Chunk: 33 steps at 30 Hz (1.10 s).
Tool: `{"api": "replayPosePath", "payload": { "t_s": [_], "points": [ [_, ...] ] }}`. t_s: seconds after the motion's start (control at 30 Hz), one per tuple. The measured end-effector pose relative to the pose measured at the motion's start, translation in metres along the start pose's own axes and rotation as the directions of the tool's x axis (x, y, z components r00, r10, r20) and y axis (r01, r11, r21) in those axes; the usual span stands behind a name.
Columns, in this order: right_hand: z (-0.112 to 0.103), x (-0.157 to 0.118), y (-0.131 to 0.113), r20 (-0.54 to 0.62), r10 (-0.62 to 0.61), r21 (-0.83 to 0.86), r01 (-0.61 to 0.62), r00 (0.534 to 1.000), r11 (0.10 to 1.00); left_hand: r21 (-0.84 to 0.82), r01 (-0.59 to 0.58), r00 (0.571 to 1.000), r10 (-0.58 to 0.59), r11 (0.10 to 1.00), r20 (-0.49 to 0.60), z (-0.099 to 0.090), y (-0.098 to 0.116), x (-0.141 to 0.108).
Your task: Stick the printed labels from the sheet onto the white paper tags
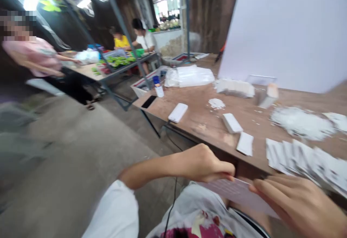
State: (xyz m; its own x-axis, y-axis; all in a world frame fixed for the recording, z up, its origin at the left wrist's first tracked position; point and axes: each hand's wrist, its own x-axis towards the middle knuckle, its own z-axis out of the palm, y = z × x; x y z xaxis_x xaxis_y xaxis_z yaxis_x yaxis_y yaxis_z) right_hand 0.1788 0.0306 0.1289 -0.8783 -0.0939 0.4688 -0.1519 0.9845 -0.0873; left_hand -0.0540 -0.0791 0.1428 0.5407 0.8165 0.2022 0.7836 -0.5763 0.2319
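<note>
A thin white printed card [238, 193] is stretched between my hands, just in front of the table edge. My left hand [204, 164] is closed on its upper left part, thumb and fingers pinched together. My right hand [294, 202] grips the card farther right, and its lower fingers are hidden. Beyond them on the table lie a small stack of white cards [232, 123] and a few loose cards [245, 144]. A fanned row of white cards [306, 160] lies above my right hand, near the front edge.
The wooden table [200, 122] bears a pile of small white pieces [302, 122], a white power bank [178, 113], a dark phone [149, 101], a blue-capped bottle [158, 86] and plastic bags [189, 76]. A large white board [284, 32] stands behind. Other people work at a table on the left.
</note>
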Motion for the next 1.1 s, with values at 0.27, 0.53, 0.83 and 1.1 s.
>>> {"api": "replayPosePath", "payload": {
  "t_s": [0.27, 0.53, 0.83, 1.1],
  "points": [
    [-0.008, 0.001, -0.01, 0.131, 0.141, -0.2, -0.113, 0.981, 0.973, 0.388, -0.039, 0.992, 0.084, 0.921, -0.099, -0.006, 0.013, 0.035],
    [-0.017, -0.021, -0.015, 0.057, 0.136, -0.361, -0.107, 0.989, 0.926, 0.076, -0.272, 0.961, 0.274, 0.959, -0.021, 0.014, 0.006, 0.051],
    [-0.019, -0.05, -0.006, 0.155, 0.187, -0.246, -0.146, 0.97, 0.958, -0.091, -0.326, 0.942, 0.331, 0.941, 0.046, 0.026, -0.008, 0.058],
    [-0.014, -0.067, -0.002, 0.173, 0.217, -0.237, -0.173, 0.961, 0.956, -0.204, -0.308, 0.94, 0.33, 0.929, 0.085, 0.033, -0.018, 0.058]
  ]
}}
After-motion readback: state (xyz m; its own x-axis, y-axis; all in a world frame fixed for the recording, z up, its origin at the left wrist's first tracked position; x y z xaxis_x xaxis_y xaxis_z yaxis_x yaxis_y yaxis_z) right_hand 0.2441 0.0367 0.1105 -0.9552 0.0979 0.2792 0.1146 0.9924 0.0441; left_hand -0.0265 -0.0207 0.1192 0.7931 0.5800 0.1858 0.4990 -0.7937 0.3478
